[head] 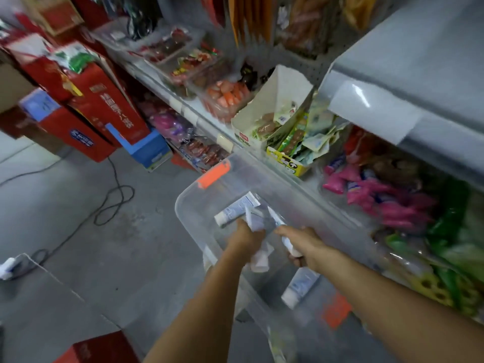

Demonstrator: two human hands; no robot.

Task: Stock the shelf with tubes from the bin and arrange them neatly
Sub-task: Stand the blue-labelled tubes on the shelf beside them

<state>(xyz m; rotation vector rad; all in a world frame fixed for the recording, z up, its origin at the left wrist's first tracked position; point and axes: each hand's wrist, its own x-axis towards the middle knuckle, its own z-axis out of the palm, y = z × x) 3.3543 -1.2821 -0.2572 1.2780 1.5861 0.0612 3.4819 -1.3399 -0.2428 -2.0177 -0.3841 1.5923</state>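
Note:
A clear plastic bin (191,205) with orange latches stands on the floor beside the shelf. Both my hands reach down into it. My left hand (246,237) grips white tubes (258,258), one end sticking out above the fingers and one below. My right hand (303,244) grips another white tube (286,241) that runs slantwise under my thumb. A loose white and blue tube (237,209) lies at the bin's far end. Another loose tube (300,286) lies near the bottom, under my right wrist. The picture is blurred by motion.
The grey shelf (209,121) to the right carries trays of packaged snacks, an open cardboard display box (275,106) and pink packets (379,200). Red cartons (104,111) are stacked at the left. A black cable (110,203) loops over the concrete floor.

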